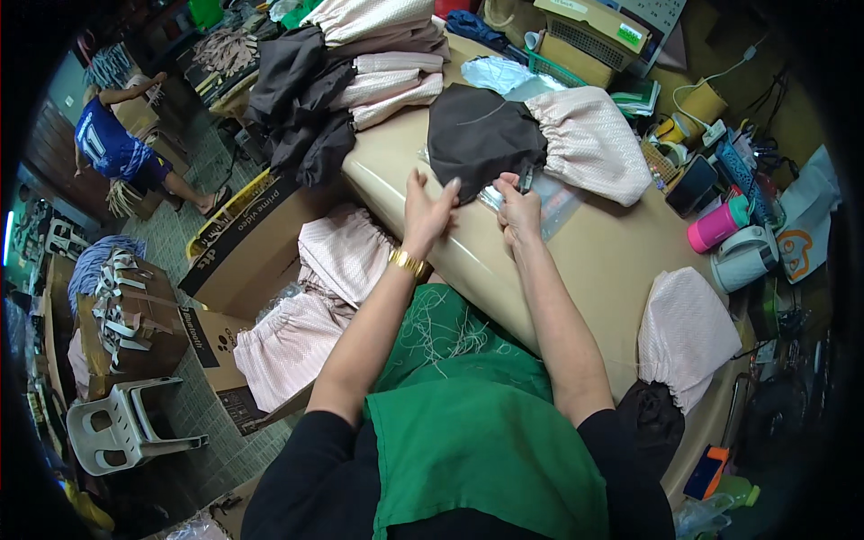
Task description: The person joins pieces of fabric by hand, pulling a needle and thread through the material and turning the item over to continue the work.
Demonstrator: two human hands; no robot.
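Observation:
A dark brown cloth piece with a gathered pale pink end (594, 144) lies across the beige table in front of me. At the near edge of its dark part (481, 135) is my left hand (428, 214), thumb and forefinger apart, the thumb close to or touching the cloth. My right hand (519, 212) is closed just right of it, below the gathered seam. A small dark tool tip shows at its fingers; the kind is mostly hidden. Under the right hand lies a clear plastic packet (556, 205). Loose threads (441, 333) cling to my green apron (477, 441).
Similar cloth pieces are stacked (382, 76) at the far left. A cardboard box (243, 256) beside the table holds pink pieces (292, 346). Another piece (686, 333) lies right. A pink bottle (715, 227) and kettle (745, 259) line the right edge. A person (112, 135) stands far left.

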